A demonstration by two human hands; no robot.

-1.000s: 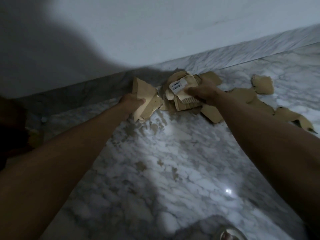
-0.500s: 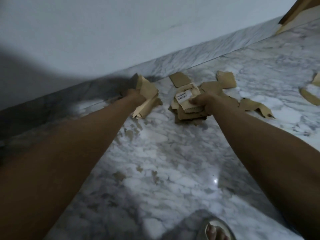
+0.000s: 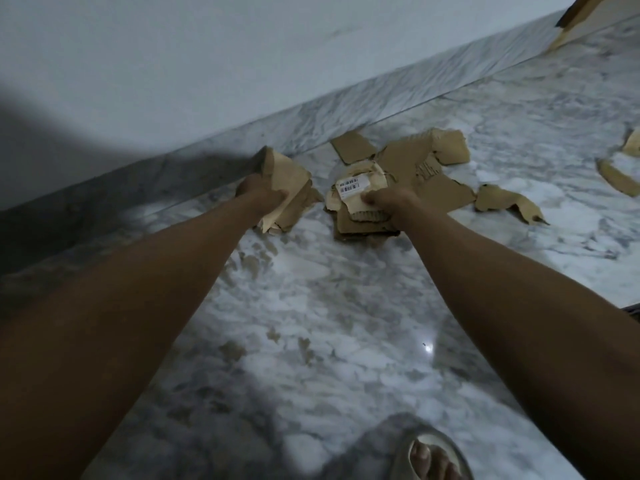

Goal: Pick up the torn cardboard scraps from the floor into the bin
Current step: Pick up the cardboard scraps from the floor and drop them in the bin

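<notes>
Two full hands, many scraps not yet picked up, no bin in view. Marble floor is glossy; the loose pieces lie along the skirting.

Biggest loose piece: big flat sheet behind the right hand, its top face torn down to the ridges, with a flap curling up at the back. Likely too wide to add one-handed; it could fold or tear further if pulled by one edge.

Right hand grips a stack of scraps, fingers clamped over its top, thumb on the piece with a barcode label. The stack's layers look uneven, so lower pieces may slide out when it is carried off, more so if tilted.

Left hand holds a bunch of cardboard, fingers curled round it, edges hanging below the fist. Adding more could make it drop what it has.

Smaller pieces: curled strip right of the sheet, a square piece by the skirting, two more near the right frame edge. Easy to miss in the dim light.

Tiny brown flecks on the floor may be crumbs or marble pattern; cannot tell. Sandalled foot stands below; stepping on a loose scrap on a slick floor could cause a slip.
</notes>
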